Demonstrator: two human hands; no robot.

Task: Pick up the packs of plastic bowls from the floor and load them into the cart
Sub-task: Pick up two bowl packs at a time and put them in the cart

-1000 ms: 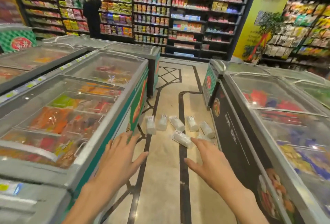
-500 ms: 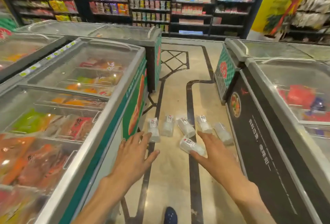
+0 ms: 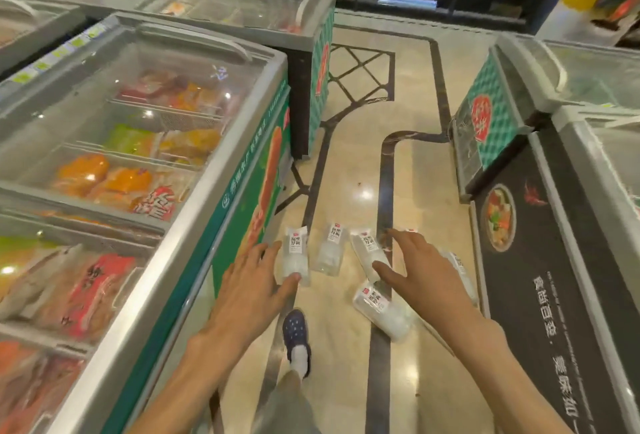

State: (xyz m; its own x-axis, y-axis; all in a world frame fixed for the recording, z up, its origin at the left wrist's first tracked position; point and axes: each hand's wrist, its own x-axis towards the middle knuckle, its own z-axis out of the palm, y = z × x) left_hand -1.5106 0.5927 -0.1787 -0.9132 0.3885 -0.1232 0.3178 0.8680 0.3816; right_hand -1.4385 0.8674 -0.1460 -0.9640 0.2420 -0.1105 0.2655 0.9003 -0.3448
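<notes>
- Floor (image 3: 349, 170): glossy beige tile, dark inlaid lines.
- Packs of plastic bowls (image 3: 382, 309): clear, white-labelled, lying flat in a loose cluster under both open hands; one nearer, below the right hand (image 3: 422, 274).
- Shoe (image 3: 295, 340): below the left hand (image 3: 254, 281).

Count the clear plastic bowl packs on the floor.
5 surely: one by the left hand, at; next; third; nearest; one behind the right hand, possibly hiding another.

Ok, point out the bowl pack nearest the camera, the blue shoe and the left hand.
nearest bowl pack (image 3: 381, 310): head view, on its clear wrap beside the label.
blue shoe (image 3: 293, 328): head view, on the dotted toe.
left hand (image 3: 251, 290): head view, on the back of the hand.
</notes>
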